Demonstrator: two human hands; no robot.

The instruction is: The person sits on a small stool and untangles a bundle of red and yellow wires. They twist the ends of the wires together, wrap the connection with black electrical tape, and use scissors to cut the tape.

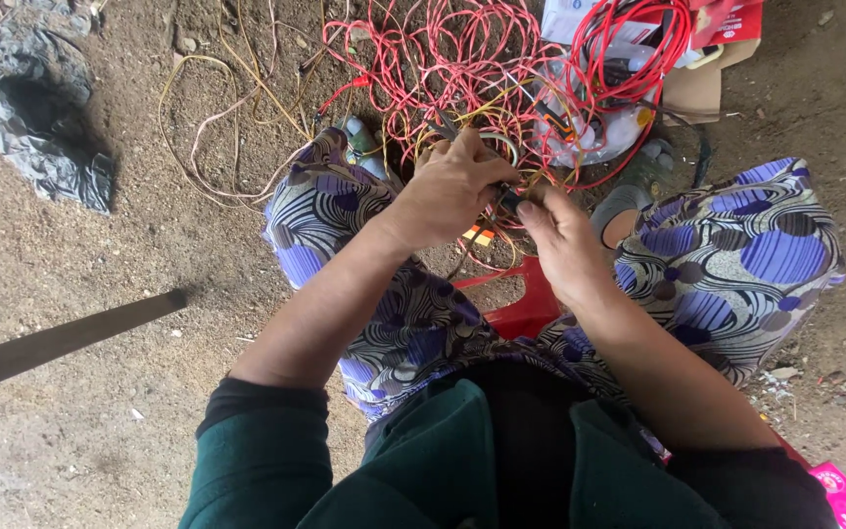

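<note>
Bare dirt floor [100,411] lies open at near left, crowded far by tangled red wires [462,69]. Left hand [452,191] and right hand [565,245] meet centrally, both pinching a small dark connector [508,199] among yellow wires [237,108]

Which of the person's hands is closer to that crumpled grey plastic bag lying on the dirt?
The left hand. The grey plastic bag lies far off to its left on the dirt, and the right hand sits beyond the left hand, farther from the bag.
</note>
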